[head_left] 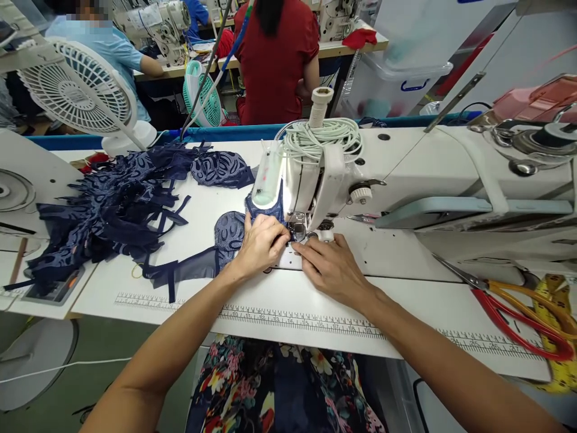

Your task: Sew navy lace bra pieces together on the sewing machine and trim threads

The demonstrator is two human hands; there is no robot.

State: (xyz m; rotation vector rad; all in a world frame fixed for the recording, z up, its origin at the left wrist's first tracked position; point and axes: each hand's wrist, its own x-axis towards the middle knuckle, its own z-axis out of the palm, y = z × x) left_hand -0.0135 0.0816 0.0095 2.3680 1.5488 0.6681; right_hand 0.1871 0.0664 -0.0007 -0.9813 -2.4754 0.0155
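A navy patterned bra (pixel 229 233) lies partly under the presser foot of a white sewing machine (pixel 311 180), its mesh band trailing left. My left hand (pixel 264 243) is closed on the bra just left of the needle, thumb and fingers pressed into the fabric. To the right of the needle, my right hand (pixel 331 267) rests low on the machine bed. Its fingers are spread, and one fingertip touches the fabric's edge by the foot. The hands and the machine head hide much of the stitched part.
Left on the table is a heap of navy bras (pixel 130 198); another cup (pixel 220 168) lies behind. Scissors (pixel 518 307) and a yellow tape measure (pixel 556 300) sit at right. A white fan (pixel 76 87) stands at the back left. Two people sit beyond.
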